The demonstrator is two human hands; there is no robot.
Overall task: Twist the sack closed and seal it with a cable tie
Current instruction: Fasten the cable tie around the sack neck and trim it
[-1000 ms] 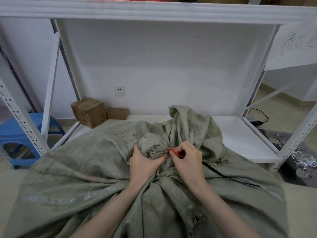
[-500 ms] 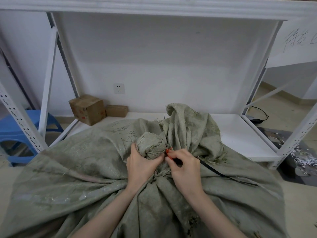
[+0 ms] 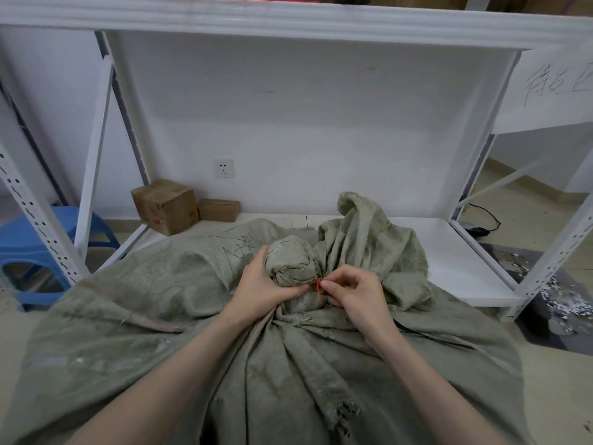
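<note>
Sack (image 3: 160,316) is lying half on the low shelf (image 3: 455,252), head view. Risk: the twisted neck (image 3: 290,261) could be unwinding if the grip slackens, since the cable tie (image 3: 318,285) looks uncinched. Left hand (image 3: 263,284) is clasping the neck; right hand (image 3: 356,293) is pinching the red tie, touching the neck's right side.

Single head-worn wide-angle cam, facing fwd & down, close over the crumpled grey-green woven sack (image 3: 128,332). White metal shelving rack (image 3: 288,17) sits just beyond, straight ahead.
</note>
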